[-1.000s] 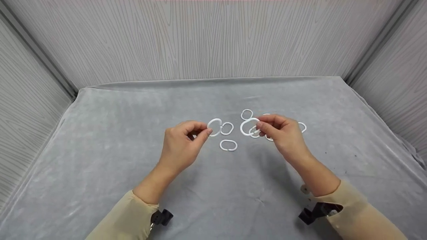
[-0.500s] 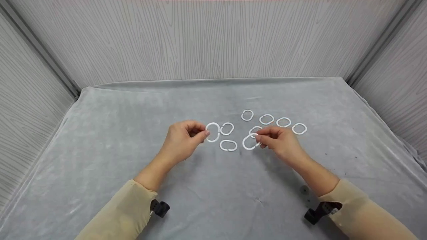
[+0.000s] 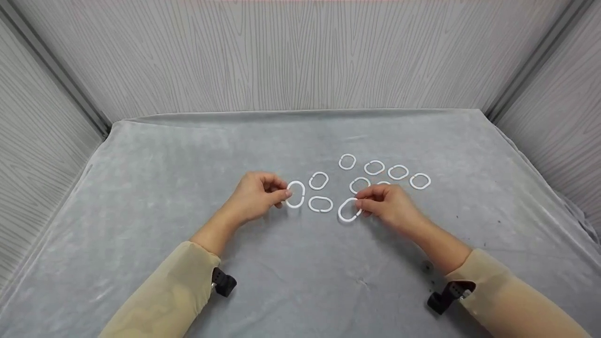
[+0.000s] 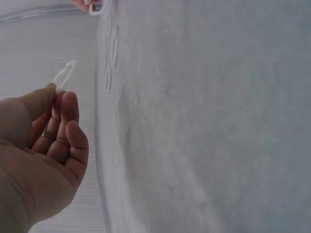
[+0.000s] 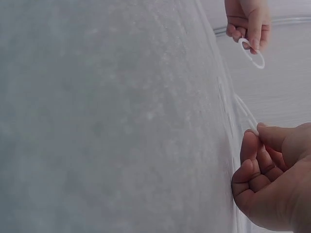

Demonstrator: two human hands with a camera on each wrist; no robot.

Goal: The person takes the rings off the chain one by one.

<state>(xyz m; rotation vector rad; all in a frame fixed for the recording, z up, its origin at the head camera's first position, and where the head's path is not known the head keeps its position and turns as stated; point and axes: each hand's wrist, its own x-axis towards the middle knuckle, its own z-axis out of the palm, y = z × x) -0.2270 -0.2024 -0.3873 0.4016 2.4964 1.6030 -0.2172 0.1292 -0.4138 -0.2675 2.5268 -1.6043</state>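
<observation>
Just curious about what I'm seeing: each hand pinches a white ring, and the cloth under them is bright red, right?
Not quite. The left hand and right hand do each pinch a white ring, but the cloth is grey, not red, as the head view shows.

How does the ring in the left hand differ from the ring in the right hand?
The left hand's ring stands nearly upright in the head view; the right hand's ring leans diagonally. The left hand pinches its ring's left side, the right hand its ring's upper right end. Both are white ovals of similar size.

Loose rings [image 3: 374,167] crowd centre; cloth [image 3: 141,188] edges open.
</observation>
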